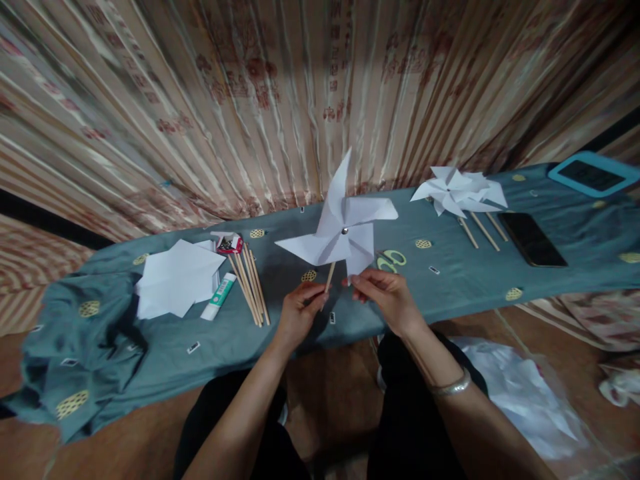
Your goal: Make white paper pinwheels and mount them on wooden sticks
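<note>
A white paper pinwheel point(333, 233) on a wooden stick is held up over the middle of the table, with a shiny pin head at its centre. My left hand point(299, 312) is closed round the lower part of the stick. At the tip of the lowest blade, my right hand point(383, 293) has thumb and fingers pinched on the paper. Behind that hand lie yellow-green scissors point(391, 260), partly covered by the pinwheel and fingers. Several bare wooden sticks point(250, 287) lie left of my left hand, next to a glue stick point(219, 297) and a small red box of pins point(230, 243).
White paper sheets point(177, 280) are stacked at the left of the cloth-covered table point(465, 280). Other paper pinwheels point(457, 191) lie at the right, near a dark phone point(534, 239) and a blue-framed device point(594, 173). A curtain point(300, 100) hangs behind. A plastic bag point(520, 393) is on the floor.
</note>
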A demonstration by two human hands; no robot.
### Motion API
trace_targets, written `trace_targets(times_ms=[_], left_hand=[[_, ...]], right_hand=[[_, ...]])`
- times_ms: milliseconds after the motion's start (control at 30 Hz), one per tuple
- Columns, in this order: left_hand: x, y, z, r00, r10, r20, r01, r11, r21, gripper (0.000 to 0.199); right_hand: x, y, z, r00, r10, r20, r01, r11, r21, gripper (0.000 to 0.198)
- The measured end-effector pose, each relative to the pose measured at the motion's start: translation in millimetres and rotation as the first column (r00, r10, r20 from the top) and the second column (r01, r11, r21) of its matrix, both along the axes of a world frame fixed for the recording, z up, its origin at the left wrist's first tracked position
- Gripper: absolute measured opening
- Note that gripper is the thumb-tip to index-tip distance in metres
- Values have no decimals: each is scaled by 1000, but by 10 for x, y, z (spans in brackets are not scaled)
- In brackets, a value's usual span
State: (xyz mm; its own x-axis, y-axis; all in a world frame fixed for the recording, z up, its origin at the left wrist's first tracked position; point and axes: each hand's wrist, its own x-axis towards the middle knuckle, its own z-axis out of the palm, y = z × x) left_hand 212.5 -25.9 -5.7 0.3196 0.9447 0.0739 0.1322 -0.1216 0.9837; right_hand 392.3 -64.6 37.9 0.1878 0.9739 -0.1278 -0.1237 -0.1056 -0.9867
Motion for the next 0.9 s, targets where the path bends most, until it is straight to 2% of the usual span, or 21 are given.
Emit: trace_targets(times_ms=[100,167,233,267,333,400,433,500,533,600,700,767,900], left_hand=[[-7,0,31,999,-35,-18,35,999,15,17],[-9,0,47,999,-52,-15,52,999,-1,19],[-9,1,52,999,-53,-8,53,998,-17,21],[-9,1,50,999,-53,-10,53,998,-15,20],[-11,1,37,998,-51,-20,51,999,-1,19],[-17,0,18,999,-47,-15,47,999,5,17],[-21,-2,8,999,-40,-4,40,999,4,17],[-31,-8,-5,999,-29,15,29,1000,1,18],[-36,-11,-8,999,-28,15,28,1000,2,18],[-44,-17,-7,1000,-29,8,29,1000,7,18],[-49,-22,2,999,-40,13,40,999,3,18],[-50,-22,6,999,-40,24,40,999,0,17],[-53,-19,16,999,-35,25,35,999,-6,18]], right_hand=[[-206,-74,34,980,183,-76,-183,983,0,35],[-300,-146,89,937,339,-80,-338,941,24,32],[-316,-220,179,902,429,-52,-427,903,48,29],[-289,-252,230,907,420,-27,-418,906,60,27],[-169,-294,316,955,294,39,-296,948,113,22],[9,-298,345,994,24,111,-48,975,217,19],[102,-287,330,978,-131,164,86,963,256,18],[262,-243,249,861,-410,302,308,892,332,16],[320,-215,194,811,-454,368,334,877,346,18],[386,-153,82,773,-437,461,307,892,331,32],[388,-65,-24,813,-347,468,214,925,314,25],[358,-17,-48,851,-298,432,183,940,288,19],[213,31,-46,955,-162,249,133,983,129,30]])
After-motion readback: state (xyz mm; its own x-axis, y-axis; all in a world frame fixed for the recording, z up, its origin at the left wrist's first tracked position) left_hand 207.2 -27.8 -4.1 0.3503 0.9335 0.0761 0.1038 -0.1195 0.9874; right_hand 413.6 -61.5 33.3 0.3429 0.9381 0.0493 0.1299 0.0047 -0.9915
